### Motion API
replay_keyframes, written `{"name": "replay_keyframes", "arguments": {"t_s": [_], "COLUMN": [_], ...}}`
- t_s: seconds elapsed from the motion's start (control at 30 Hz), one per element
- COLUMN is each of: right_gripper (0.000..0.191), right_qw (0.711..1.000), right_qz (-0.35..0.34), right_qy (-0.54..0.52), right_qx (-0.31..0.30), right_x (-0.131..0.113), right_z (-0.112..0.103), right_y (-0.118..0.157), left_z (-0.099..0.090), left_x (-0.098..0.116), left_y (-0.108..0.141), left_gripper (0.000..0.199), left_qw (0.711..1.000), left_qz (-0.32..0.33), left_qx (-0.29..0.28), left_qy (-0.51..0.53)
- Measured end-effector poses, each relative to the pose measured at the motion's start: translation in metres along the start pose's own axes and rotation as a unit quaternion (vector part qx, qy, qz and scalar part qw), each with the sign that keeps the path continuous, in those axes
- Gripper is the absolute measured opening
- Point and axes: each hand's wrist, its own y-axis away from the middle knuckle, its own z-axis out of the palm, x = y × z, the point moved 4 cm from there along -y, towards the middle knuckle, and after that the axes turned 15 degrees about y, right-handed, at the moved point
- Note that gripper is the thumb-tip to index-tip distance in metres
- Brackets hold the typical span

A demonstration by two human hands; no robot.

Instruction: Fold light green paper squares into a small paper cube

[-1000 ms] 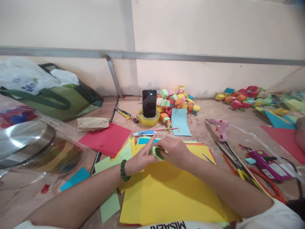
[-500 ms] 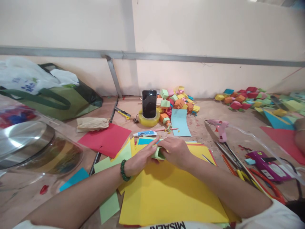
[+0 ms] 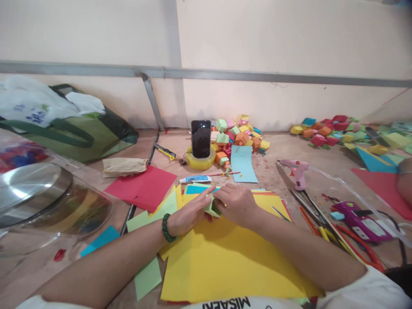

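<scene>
A small folded light-green paper piece [image 3: 212, 208] is held between both hands above a stack of yellow sheets [image 3: 238, 262]. My left hand [image 3: 190, 213], with a green bead bracelet at the wrist, supports its left side, thumb and fingers around it. From the right, my right hand [image 3: 237, 203] grips it with curled fingers; the tips are partly hidden. Beyond the hands lie a blue glue tube [image 3: 195, 179] and a light-blue strip [image 3: 243, 164]. A thin metal tool [image 3: 280, 213] rests on the stack's right side.
A phone [image 3: 201, 139] stands in a tape roll [image 3: 201, 161], beside piled paper cubes [image 3: 242, 138]. A pink glue gun [image 3: 299, 174], scissors and a purple power strip [image 3: 362, 223] lie right. Left are a clear jar [image 3: 86, 206] and green bag [image 3: 74, 139]. Another person's hand [image 3: 404, 186] shows far right.
The green paper piece has tilted slightly between my fingers. Both hands remain in nearly the same place, and the whole view has shifted a little.
</scene>
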Motion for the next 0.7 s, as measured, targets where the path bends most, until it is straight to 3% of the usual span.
{"name": "replay_keyframes", "arguments": {"t_s": [0.17,0.27,0.47,0.57,0.7], "right_gripper": [0.018,0.021,0.030,0.030,0.029], "right_qw": [0.998,0.995,0.973,0.973,0.986], "right_qz": [0.016,0.035,0.067,0.067,0.040], "right_qy": [-0.046,-0.075,-0.131,-0.142,-0.131], "right_qx": [-0.036,-0.061,-0.178,-0.168,-0.092], "right_x": [0.002,0.004,0.008,0.008,0.007], "right_z": [0.012,0.013,0.009,0.010,0.013], "right_y": [0.001,0.000,0.000,0.003,0.005], "left_z": [0.005,0.004,0.010,0.010,0.003], "left_x": [0.005,0.007,0.009,0.008,0.004], "left_y": [0.000,-0.001,-0.003,-0.002,-0.002], "left_gripper": [0.099,0.103,0.085,0.074,0.056], "left_qw": [0.993,0.991,0.993,0.995,1.000], "left_qz": [0.022,0.032,0.043,0.044,0.009], "left_qx": [-0.034,-0.023,-0.052,-0.063,-0.028], "left_qy": [-0.107,-0.129,-0.098,-0.071,0.009]}}
